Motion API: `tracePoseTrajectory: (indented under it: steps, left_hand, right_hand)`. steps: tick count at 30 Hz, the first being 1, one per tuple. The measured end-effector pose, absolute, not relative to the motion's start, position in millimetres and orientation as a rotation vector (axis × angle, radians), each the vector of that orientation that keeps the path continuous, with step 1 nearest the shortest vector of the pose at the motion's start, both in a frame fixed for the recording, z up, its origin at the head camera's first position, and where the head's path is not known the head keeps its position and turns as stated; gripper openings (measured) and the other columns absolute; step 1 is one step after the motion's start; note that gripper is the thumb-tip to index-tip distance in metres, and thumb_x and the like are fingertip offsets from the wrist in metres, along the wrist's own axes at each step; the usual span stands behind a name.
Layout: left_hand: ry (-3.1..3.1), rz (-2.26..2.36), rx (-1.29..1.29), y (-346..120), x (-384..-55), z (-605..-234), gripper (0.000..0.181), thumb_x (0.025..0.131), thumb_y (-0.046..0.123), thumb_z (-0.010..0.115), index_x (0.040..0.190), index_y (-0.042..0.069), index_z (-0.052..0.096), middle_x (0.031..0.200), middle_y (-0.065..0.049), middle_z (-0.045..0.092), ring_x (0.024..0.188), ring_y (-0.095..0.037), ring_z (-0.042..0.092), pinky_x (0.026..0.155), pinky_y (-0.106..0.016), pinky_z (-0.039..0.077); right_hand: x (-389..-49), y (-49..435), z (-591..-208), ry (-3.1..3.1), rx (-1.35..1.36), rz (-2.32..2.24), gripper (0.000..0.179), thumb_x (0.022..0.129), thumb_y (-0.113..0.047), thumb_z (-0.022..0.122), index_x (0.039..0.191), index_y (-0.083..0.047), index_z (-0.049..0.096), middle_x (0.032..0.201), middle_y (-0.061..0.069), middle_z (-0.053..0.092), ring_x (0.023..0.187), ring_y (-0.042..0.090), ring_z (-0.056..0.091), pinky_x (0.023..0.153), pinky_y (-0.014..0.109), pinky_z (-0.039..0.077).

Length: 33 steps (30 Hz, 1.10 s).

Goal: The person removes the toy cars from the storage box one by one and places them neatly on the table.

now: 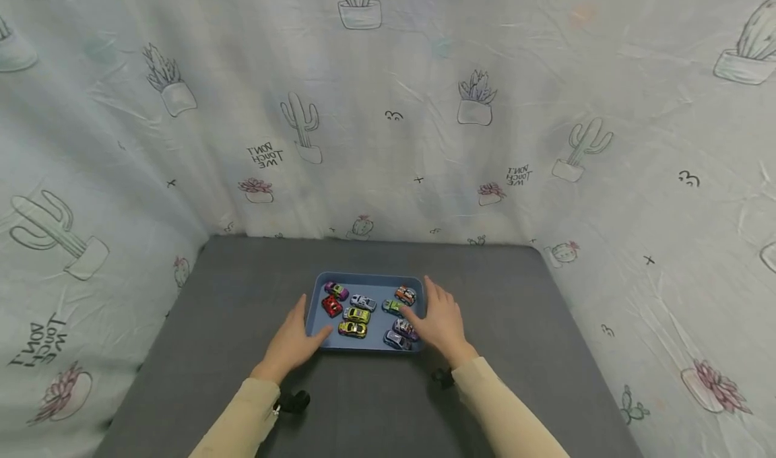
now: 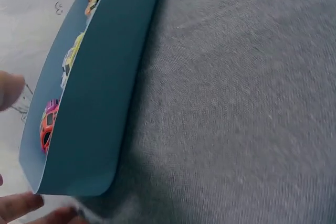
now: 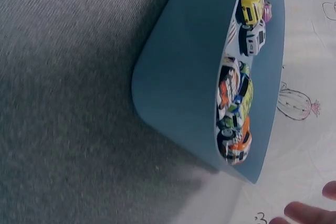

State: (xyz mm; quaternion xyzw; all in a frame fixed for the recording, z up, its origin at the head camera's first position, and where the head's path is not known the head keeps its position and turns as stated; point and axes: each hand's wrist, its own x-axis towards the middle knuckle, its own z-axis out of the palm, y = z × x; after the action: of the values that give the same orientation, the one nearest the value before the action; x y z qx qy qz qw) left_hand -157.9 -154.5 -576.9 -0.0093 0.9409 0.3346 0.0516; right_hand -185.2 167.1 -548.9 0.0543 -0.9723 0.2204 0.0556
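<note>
A blue rectangular tray (image 1: 372, 343) holds several toy cars, among them a red car (image 1: 331, 306), a yellow car (image 1: 356, 315) and an orange-and-white car (image 1: 405, 295). At the tray's left side is my left hand (image 1: 292, 342), fingers extended along the outside and thumb over the near left corner. My right hand (image 1: 444, 322) is at the right side, its thumb reaching over the rim close to a green car (image 1: 393, 307). In the left wrist view, fingertips (image 2: 23, 204) appear right by the tray's corner. Fingers (image 3: 307, 213) show apart from the tray wall in the right wrist view.
The tray lies on a table with a grey cloth (image 1: 254, 269). A white curtain (image 1: 388, 74) printed with cacti surrounds the table at the back and sides. Black wrist devices (image 1: 294, 402) are worn under both forearms.
</note>
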Motion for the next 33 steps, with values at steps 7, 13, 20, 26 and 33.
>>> tracePoseTrajectory:
  steps: [7,13,20,26,33]
  left_hand:
    - [2.773,1.236,-0.144,-154.1,-165.2,-582.7,0.087,0.09,0.037,0.068,0.151,-0.001,0.02,0.137,-0.031,0.046,0.123,-0.045,0.047,0.099,-0.059,0.038]
    - [2.738,1.373,-0.158,-156.5,-163.9,-586.3,0.067,0.092,0.021,0.067,0.145,-0.003,0.035,0.129,-0.03,0.053,0.108,-0.04,0.06,0.089,-0.051,0.05]
    - [2.682,1.521,-0.107,-156.4,-157.4,-591.7,0.049,0.094,0.003,0.059,0.14,-0.004,0.046,0.126,-0.031,0.055,0.105,-0.04,0.061,0.086,-0.049,0.052]
    - [2.624,1.636,-0.153,-154.8,-152.3,-595.4,0.046,0.096,0.004,0.057,0.141,0.001,0.047,0.13,-0.027,0.054,0.107,-0.038,0.059,0.086,-0.049,0.052]
    - [2.445,1.794,-0.243,-155.9,-147.8,-603.1,0.047,0.1,0.013,0.055,0.146,0.013,0.045,0.137,-0.017,0.051,0.116,-0.03,0.055,0.094,-0.046,0.048]
  right_hand:
    - [-188.9,158.5,-550.9,-2.962,0.215,0.87,0.093,0.079,-0.069,0.064,0.15,-0.015,0.035,0.145,0.014,0.044,0.129,0.037,0.043,0.101,0.057,0.038]
    - [-190.8,158.8,-559.6,-2.977,0.235,1.059,0.09,0.075,-0.062,0.073,0.145,-0.012,0.044,0.134,0.013,0.053,0.124,0.033,0.048,0.1,0.054,0.04]
    - [-189.8,166.3,-568.5,-2.976,0.308,1.093,0.068,0.076,-0.049,0.079,0.129,-0.011,0.06,0.12,0.007,0.061,0.109,0.025,0.051,0.091,0.049,0.043]
    - [-190.7,173.2,-579.6,-3.015,0.328,0.944,0.052,0.078,-0.047,0.079,0.117,-0.014,0.068,0.11,0.001,0.061,0.108,0.023,0.047,0.09,0.047,0.041]
    - [-187.4,177.4,-589.1,-3.008,0.325,0.918,0.044,0.081,-0.043,0.077,0.115,-0.016,0.07,0.111,0.002,0.054,0.108,0.024,0.047,0.089,0.047,0.043]
